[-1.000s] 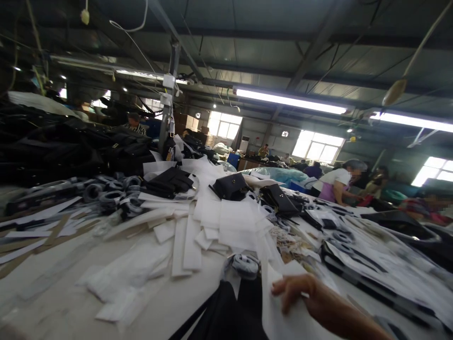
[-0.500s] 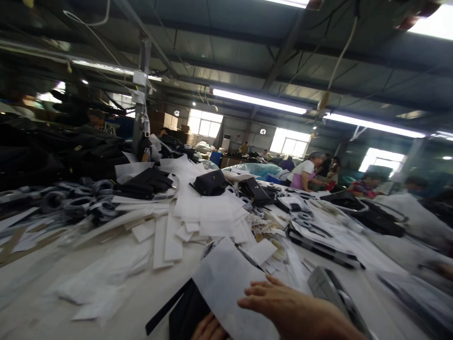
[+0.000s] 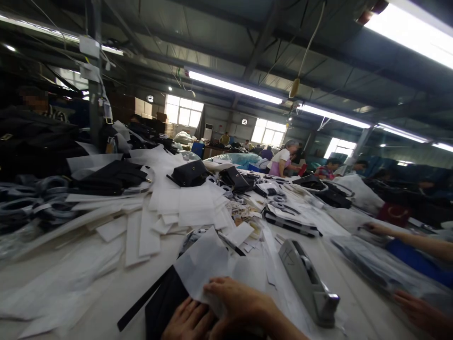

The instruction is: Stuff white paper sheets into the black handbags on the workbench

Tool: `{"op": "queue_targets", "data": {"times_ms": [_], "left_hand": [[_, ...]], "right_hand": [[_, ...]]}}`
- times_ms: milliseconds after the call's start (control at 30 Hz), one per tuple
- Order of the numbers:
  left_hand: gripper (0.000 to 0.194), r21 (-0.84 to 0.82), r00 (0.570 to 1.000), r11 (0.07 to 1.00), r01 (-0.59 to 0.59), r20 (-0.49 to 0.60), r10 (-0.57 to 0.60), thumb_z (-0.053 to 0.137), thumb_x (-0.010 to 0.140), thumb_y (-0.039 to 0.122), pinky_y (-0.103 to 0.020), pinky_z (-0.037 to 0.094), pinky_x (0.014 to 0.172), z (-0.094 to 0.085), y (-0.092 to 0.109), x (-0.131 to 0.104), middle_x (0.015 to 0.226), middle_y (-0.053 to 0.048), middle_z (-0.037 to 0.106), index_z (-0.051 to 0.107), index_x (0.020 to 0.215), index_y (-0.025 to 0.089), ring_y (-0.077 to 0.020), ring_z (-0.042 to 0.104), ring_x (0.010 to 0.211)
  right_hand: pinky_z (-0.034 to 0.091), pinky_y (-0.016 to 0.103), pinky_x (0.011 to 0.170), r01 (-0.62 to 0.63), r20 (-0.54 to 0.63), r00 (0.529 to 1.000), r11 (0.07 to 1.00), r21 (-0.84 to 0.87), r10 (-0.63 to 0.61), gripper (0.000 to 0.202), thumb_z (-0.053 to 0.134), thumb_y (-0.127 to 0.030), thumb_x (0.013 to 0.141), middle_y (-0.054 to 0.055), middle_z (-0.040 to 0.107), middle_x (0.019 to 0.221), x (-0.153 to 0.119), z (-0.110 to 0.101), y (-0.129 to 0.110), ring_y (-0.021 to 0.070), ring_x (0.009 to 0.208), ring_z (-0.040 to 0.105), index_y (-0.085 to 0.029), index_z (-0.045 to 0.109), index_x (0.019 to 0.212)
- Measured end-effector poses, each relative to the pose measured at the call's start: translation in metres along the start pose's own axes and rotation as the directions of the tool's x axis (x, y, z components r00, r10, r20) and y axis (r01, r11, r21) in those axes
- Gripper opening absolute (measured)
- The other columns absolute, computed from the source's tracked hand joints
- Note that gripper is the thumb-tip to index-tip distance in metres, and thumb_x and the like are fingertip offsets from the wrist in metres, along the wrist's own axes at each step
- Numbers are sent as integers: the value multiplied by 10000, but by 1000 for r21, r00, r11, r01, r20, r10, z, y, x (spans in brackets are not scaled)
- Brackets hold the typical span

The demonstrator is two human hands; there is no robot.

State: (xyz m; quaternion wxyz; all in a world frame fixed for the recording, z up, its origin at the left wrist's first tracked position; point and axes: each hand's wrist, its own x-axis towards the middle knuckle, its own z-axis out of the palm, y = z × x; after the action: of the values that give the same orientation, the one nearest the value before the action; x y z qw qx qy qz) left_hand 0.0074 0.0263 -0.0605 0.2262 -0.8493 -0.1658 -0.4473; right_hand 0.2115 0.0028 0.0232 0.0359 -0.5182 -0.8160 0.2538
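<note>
At the bottom centre lies a black bag (image 3: 159, 300) with a narrow black strap (image 3: 141, 302) reaching out to its left. My left hand (image 3: 189, 321) rests over the bag with its fingers together, gripping its near part. A thin white sheet (image 3: 203, 259) covers the bag's right side. My right hand (image 3: 244, 302) is closed on the lower right edge of this sheet, thumb and fingers around it. Both hands are close together, and the bag's lower part is cut off by the frame.
A grey tape dispenser (image 3: 307, 283) stands right of my hands. White sheets (image 3: 198, 208) lie piled ahead, with black bags (image 3: 191, 173) beyond. At the right, a co-worker's hands (image 3: 417, 307) are at a clear plastic bag (image 3: 375, 264). Grey rings (image 3: 53, 208) lie at the left.
My right hand has moved left and closed from spread fingers onto the white sheet, which is now bent. The view has turned right, showing more of the dispenser and the co-worker's arms.
</note>
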Motion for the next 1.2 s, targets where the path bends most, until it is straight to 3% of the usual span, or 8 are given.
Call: {"op": "queue_targets", "data": {"times_ms": [100,267,400,633,767,967,1067,1200], "left_hand": [[368,-61,997,995,77,1,-77,330,1082,343,-207,482,905,-6,5,8,962,56,736,692,1060,284,-101,682,903],[408,-82,998,995,65,11,-64,289,1084,359,-227,485,876,-14,5,13,970,48,739,687,1070,275,-113,680,902],[416,-28,999,999,40,31,-39,274,1085,333,-245,489,849,-15,4,12,984,45,746,682,1110,256,-117,686,882],[363,-12,998,998,55,42,-55,330,1060,294,-245,510,869,-10,5,3,1039,21,744,666,1189,255,-133,688,917],[339,-15,997,999,45,55,-44,367,1047,297,-240,521,861,-7,4,1,1070,11,741,661,1210,250,-136,687,936],[365,-42,992,996,84,96,-80,329,1064,311,-248,549,805,-9,9,-3,1091,0,743,662,1198,245,-150,706,925],[383,-100,975,977,190,134,-176,313,1067,334,-236,566,746,-9,15,-7,1003,-17,757,651,1218,241,-160,721,842],[391,-156,964,961,227,174,-199,305,1064,328,-197,565,696,-9,20,-7,935,-28,764,671,1165,235,-155,733,789]], "right_hand": [[449,378,1064,0,48,999,1000,15,-1,762,824,-411,687,116,623,1350,3,-18,-6,308,1239,580,-217,579,1382],[466,357,1032,16,147,989,994,-109,0,863,860,-334,597,107,632,1339,12,-29,-15,308,1196,614,-231,560,1400],[473,333,1027,12,193,981,987,-162,20,738,780,-269,699,100,639,1349,8,-40,-21,286,1221,610,-230,561,1402],[596,389,754,-183,-71,983,905,-383,169,287,578,-118,839,182,750,1009,22,-14,-51,317,921,732,-123,732,1081],[586,400,696,-214,-110,977,883,-419,184,203,562,-70,841,213,741,894,31,-3,-52,339,831,733,-83,756,900],[517,258,862,-77,-278,961,950,-301,-11,297,499,-90,907,83,753,1011,-1,-9,-24,198,979,699,-197,725,1068],[503,250,889,22,-282,955,972,-234,-89,316,481,-76,890,82,753,1017,-14,5,-16,185,973,694,-185,720,1066],[487,271,952,15,-287,955,975,-222,-80,324,512,-109,874,106,724,1148,-17,23,-19,212,1069,667,-170,688,1140]]}}
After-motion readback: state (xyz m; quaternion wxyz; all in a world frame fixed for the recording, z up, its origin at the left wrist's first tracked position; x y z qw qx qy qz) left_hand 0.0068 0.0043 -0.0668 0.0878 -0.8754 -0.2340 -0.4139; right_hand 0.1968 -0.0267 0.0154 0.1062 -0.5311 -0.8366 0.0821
